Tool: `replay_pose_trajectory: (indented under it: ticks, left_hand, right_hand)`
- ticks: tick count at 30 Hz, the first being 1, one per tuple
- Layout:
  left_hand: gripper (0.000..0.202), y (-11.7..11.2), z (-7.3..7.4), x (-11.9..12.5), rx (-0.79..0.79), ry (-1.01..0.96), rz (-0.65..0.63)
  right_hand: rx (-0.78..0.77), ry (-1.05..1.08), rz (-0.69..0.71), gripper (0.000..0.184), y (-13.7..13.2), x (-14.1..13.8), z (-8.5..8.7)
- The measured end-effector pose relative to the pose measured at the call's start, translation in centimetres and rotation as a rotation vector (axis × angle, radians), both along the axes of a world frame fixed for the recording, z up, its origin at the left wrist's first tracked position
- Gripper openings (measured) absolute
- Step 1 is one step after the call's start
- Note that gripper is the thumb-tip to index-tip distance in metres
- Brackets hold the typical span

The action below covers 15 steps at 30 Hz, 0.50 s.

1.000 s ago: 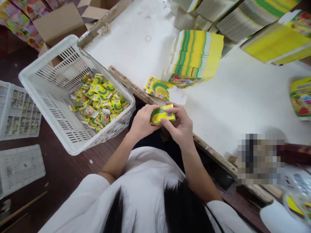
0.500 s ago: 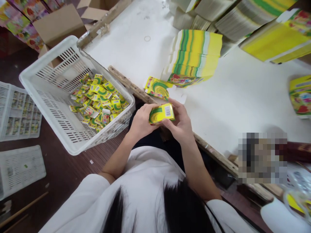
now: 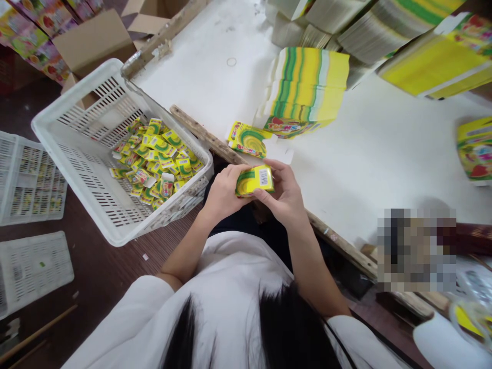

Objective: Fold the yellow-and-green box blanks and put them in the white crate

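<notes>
Between my two hands is a small yellow and green carton [image 3: 251, 180] with a barcode on its right part. My left hand [image 3: 223, 193] wraps round its left end. On the other end, my right hand [image 3: 283, 195] grips with the thumb at the near edge and the fingers at the far edge. Just beyond, a flat printed carton [image 3: 249, 139] with white flaps lies at the table's edge. Behind it stands a stack of flattened cartons [image 3: 307, 92]. To my left, a white plastic crate [image 3: 115, 238] holds many small yellow and green cartons [image 3: 157, 159].
The white table [image 3: 192, 66] has a wooden edge strip [image 3: 200, 130]. More carton stacks [image 3: 384, 38] stand at the back right. Other crates [image 3: 33, 269] are on the floor at left, with an open cardboard box [image 3: 94, 43] behind. A blurred-out patch covers something at right.
Almost nothing differs. Both hands keep hold of the carton, and my right fingertips have shifted slightly to the left along it.
</notes>
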<state>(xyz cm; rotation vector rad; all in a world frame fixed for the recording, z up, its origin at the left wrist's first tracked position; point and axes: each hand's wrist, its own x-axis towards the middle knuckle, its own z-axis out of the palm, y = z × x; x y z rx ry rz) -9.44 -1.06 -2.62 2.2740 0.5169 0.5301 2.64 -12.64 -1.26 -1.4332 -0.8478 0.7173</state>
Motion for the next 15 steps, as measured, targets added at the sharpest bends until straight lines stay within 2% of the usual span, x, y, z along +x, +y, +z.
replay_pose_trajectory:
  ticks: [4,8,11,15]
  left_hand:
    - [0.060,0.1,-0.1,0.0,-0.006,0.079,-0.012]
    - [0.053,0.1,0.1,-0.2,-0.022,0.117,0.034]
    - [0.044,0.1,0.4,-0.4,-0.038,0.089,0.107]
    - [0.035,0.2,0.6,-0.5,-0.103,0.051,0.140]
  right_hand:
    - [0.001,-0.034,0.046,0.061,0.4,-0.5,0.0]
    - [0.077,0.063,0.071,0.063,0.5,-0.2,-0.7]
    - [0.088,0.102,-0.025,0.057,0.6,0.3,-1.3]
    - [0.059,0.016,-0.150,0.037,1.3,0.9,-1.6]
